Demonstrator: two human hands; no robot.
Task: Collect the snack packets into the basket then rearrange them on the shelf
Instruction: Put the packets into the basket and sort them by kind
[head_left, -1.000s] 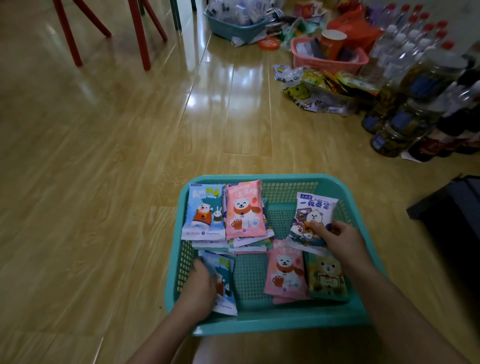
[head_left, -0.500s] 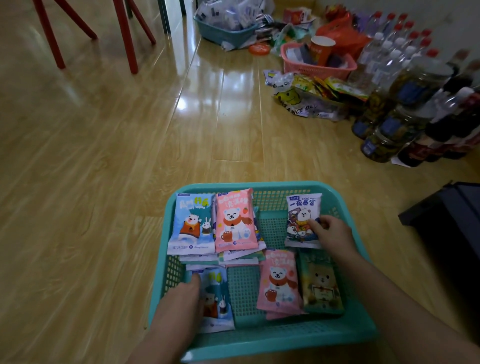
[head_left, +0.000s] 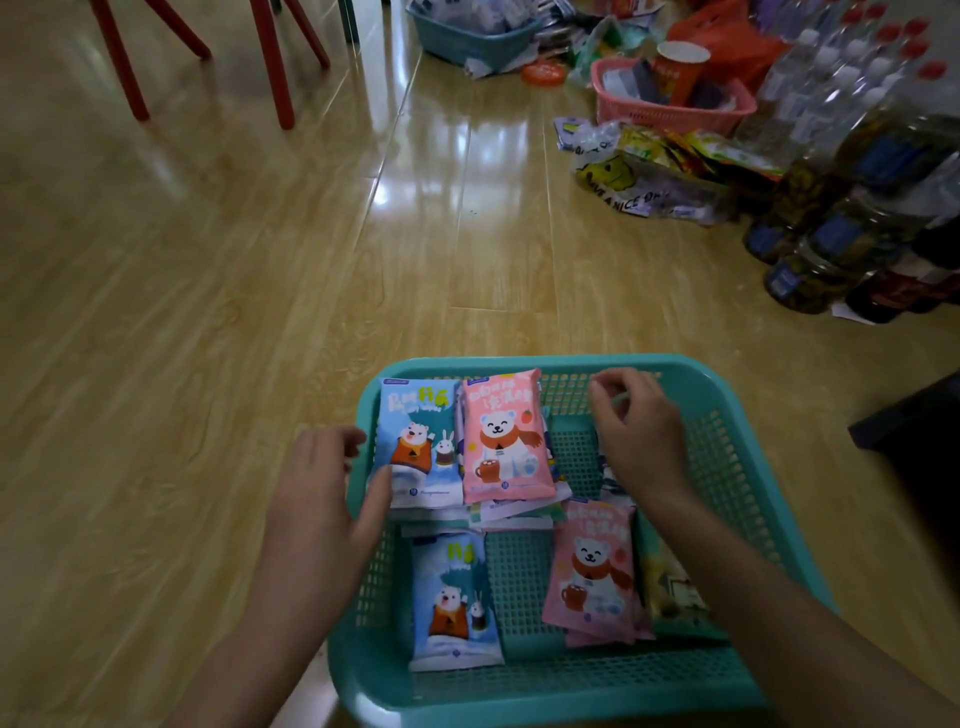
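A teal mesh basket (head_left: 727, 467) sits on the wooden floor in front of me. Inside lie a blue packet (head_left: 421, 441) and a pink packet (head_left: 506, 431) on a stack at the far left. Nearer me are another blue packet (head_left: 454, 603), a pink packet (head_left: 592, 566) and a yellowish packet (head_left: 670, 587). My left hand (head_left: 317, 499) lies over the basket's left rim, thumb against the far blue packet's corner. My right hand (head_left: 639, 431) hovers near the far rim, fingers loosely curled, holding nothing I can see. It hides most of a white packet (head_left: 608, 470).
Red chair legs (head_left: 270, 62) stand far left. Along the right wall are bottles (head_left: 841, 234), a pink basket (head_left: 670, 109), another teal basket (head_left: 467, 36) and a clear bag of snacks (head_left: 644, 176). A dark object (head_left: 914, 441) lies right of the basket.
My left hand left the near blue packet and moved forward to the left rim. My right hand let go of the white packet and rose toward the far rim.
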